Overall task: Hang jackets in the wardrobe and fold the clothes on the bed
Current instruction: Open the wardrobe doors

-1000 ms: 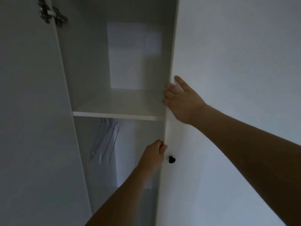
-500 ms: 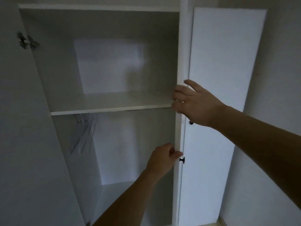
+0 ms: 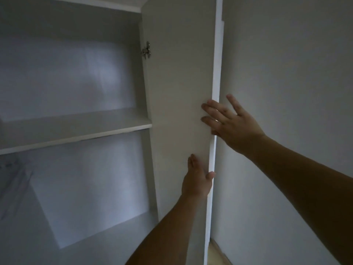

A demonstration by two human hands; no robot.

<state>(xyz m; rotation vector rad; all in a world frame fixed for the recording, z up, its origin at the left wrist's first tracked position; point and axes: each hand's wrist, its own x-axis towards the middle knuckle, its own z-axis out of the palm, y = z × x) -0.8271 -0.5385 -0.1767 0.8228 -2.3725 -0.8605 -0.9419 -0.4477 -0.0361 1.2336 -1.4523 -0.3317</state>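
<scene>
Dim wardrobe [image 3: 76, 121] stands open — left hand [image 3: 196, 180] flat on the door [image 3: 177, 92], right hand [image 3: 233, 127] spread over its edge, neither gripping; push wide, steadily. No jackets visible.

Home bedroom: white wardrobe [image 3: 80, 131], open door [image 3: 179, 92], plain wall [image 3: 286, 73].

Wardrobe [image 3: 76, 83]: white, interior dim. RH door [image 3: 179, 92] swung open approx. edge-on to camera, metal hinge [image 3: 146, 50] near top. One horizontal shelf [image 3: 76, 129] inside at mid-height, bare.
</scene>
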